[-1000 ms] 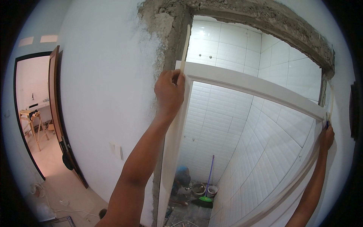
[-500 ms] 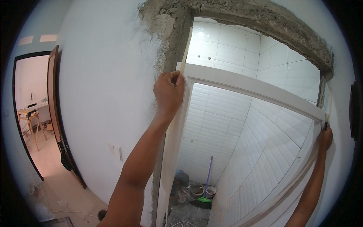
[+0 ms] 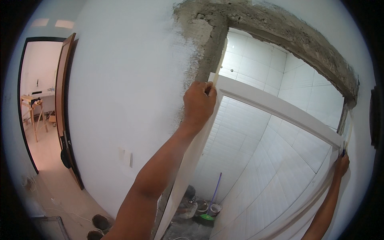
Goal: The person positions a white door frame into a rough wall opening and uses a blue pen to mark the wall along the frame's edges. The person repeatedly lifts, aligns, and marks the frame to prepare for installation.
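Observation:
A white door frame stands tilted in the picture, set in a rough cement opening. My left hand is closed at its upper left corner, fingers curled in a pinch. A thin cream strip rises from those fingertips along the cement edge. At the upper right corner is my right hand, closed, with something small and dark blue at its fingertips that is too small to name. Another pale strip runs up above it. Both arms reach up from below.
Beyond the frame are white wall tiles, a purple-handled broom with a green head, and buckets. To the left are a wall switch plate, an open brown door and a wooden stand. A cable crosses the floor.
The view has swung left and tipped upward, so the opening and left hand appear farther right and lower. Both hands keep their places at the frame's corners.

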